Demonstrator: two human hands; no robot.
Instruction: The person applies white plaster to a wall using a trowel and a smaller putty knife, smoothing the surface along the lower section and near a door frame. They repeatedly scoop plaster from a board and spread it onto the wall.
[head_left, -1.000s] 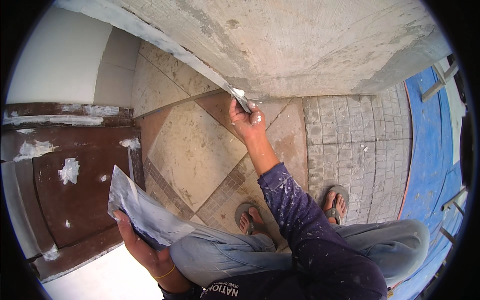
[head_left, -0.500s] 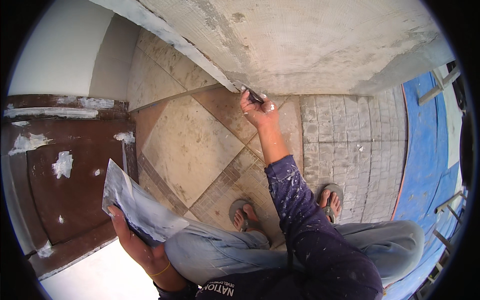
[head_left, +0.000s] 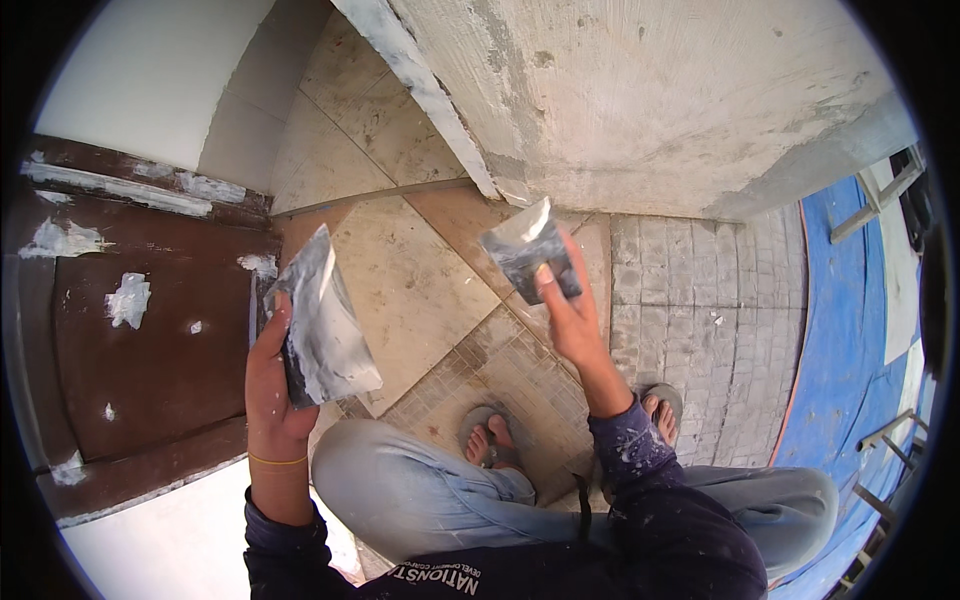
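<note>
My left hand (head_left: pixel 270 365) grips a flat sheet-like putty board (head_left: pixel 325 330) by its left edge. White putty is smeared across the board's grey face, which tilts up toward me. In my right hand (head_left: pixel 575 320) is a small flat putty knife (head_left: pixel 530 250), its wide blade carrying white putty along the far edge. My right thumb presses on the blade's face. The knife is apart from the board and just short of the bottom corner of the plastered wall (head_left: pixel 650 110). Fresh white filler (head_left: pixel 430 85) runs along that wall's left edge.
A brown panelled door (head_left: pixel 160 330) with white filler patches lies to the left. Stained floor tiles (head_left: pixel 400 270) and stone-patterned paving (head_left: pixel 700 330) spread beneath me. A blue tarpaulin (head_left: pixel 830 330) with metal legs (head_left: pixel 880 195) on it is at the right. My sandalled feet (head_left: pixel 490 440) are below.
My right hand has drawn back from the wall's bottom corner, turning the putty knife blade-up into view. My left hand has raised the board and turned it more upright. The view has shifted slightly.
</note>
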